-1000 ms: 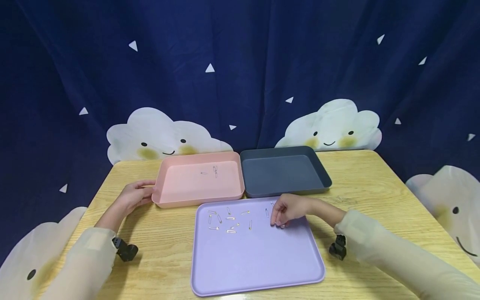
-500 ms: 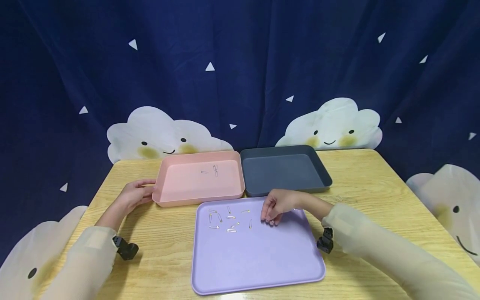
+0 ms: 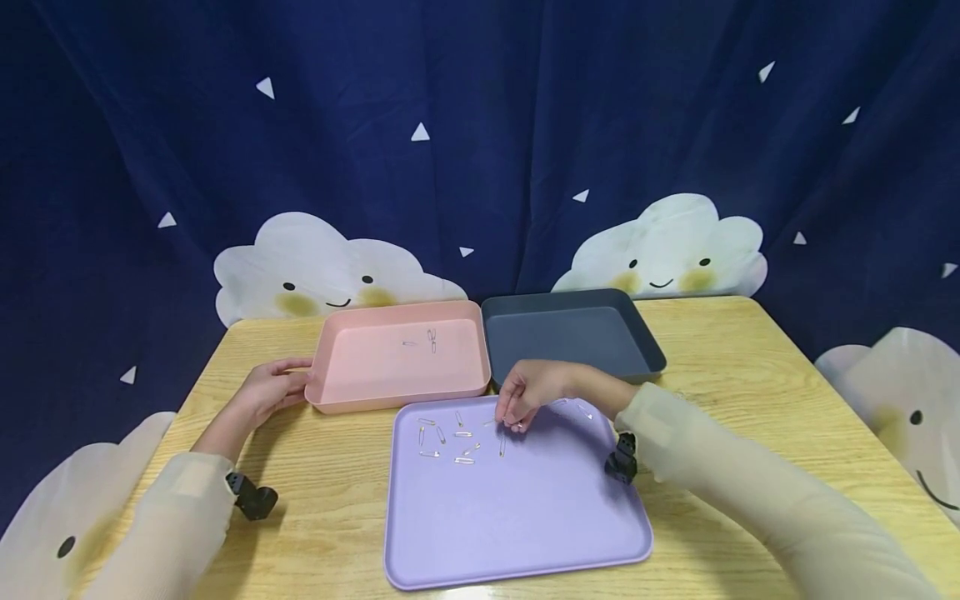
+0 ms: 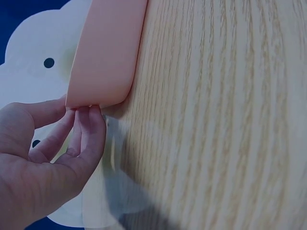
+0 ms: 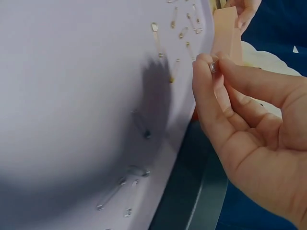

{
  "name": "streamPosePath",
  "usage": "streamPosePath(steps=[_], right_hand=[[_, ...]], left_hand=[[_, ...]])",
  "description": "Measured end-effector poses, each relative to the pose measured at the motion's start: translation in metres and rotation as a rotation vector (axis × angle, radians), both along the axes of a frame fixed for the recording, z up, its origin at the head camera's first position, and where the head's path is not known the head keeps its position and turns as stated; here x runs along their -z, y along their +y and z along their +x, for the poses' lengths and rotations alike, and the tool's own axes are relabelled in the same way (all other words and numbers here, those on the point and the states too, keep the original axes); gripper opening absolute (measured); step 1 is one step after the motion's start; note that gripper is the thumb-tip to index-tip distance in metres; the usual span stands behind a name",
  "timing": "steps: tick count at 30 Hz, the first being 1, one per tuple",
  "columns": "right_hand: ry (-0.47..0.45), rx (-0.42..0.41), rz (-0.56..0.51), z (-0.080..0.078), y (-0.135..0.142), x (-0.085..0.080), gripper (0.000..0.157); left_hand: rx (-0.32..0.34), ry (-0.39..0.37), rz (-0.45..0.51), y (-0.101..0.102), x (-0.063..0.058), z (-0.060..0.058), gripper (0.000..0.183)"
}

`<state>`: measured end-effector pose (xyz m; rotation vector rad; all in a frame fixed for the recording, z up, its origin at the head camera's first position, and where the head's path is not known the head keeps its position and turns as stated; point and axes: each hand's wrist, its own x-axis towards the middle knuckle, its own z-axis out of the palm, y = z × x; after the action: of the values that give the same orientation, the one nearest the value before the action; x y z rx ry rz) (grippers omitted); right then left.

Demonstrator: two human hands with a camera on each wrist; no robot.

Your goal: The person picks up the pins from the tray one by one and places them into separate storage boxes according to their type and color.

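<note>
My right hand (image 3: 534,390) pinches a silver safety pin (image 5: 213,66) between thumb and fingertips, above the far part of the lilac tray (image 3: 517,517). Just left of it, several gold-ended safety pins (image 3: 463,460) lie spread on that tray. Silver safety pins (image 5: 140,124) lie near the tray's far edge, partly behind the hand in the head view. With thumb at the rim and fingers against the outer wall, my left hand (image 3: 270,390) holds the left end of the pink tray (image 4: 103,57). A few silver safety pins (image 3: 432,343) rest inside the pink tray.
A dark grey tray (image 3: 562,342) stands right of the pink one, their sides meeting. Both sit behind the lilac tray on the wooden table (image 3: 315,517). A blue curtain (image 3: 480,150) with clouds hangs beyond the table's far edge.
My right hand has moved left and slightly away across the lilac tray, towards the gold-ended pins, uncovering silver pins at the far right. My left hand stays at the pink tray.
</note>
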<state>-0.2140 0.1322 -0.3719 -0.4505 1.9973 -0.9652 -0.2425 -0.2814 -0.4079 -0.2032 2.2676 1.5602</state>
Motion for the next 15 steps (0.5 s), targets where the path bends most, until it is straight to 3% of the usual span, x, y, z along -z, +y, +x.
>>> streamPosePath(steps=[15], right_hand=[[0.004,0.031,0.021,-0.027,-0.029,-0.02,0.025]], left_hand=[[0.0,-0.001,0.015,-0.001,0.002,-0.002,0.056]])
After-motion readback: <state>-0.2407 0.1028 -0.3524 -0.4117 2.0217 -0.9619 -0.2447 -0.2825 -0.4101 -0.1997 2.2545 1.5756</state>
